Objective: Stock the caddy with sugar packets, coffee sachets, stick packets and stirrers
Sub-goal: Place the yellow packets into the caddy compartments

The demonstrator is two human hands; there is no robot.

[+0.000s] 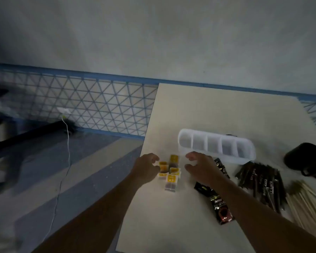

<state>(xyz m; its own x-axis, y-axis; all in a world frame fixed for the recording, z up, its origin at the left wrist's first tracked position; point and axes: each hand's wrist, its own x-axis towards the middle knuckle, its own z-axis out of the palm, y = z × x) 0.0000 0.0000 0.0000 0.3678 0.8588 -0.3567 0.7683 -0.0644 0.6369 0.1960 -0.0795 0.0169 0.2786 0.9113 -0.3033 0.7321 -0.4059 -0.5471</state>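
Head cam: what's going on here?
A person is set to stock a white five-slot caddy on the table. Both hands flank a small pile of yellow sugar packets. The left hand is at its edge, and whether it grips is unclear. The right hand hovers open beside it. The caddy's slots look empty. Black coffee sachets, dark stick packets and wooden stirrers lie to the right, near a black mug.

You have a translucent white caddy (216, 146), yellow-and-white sugar packets (169, 171), black stick packets (261, 183), pale wooden stirrers (306, 203) and a cream desk (217, 110).
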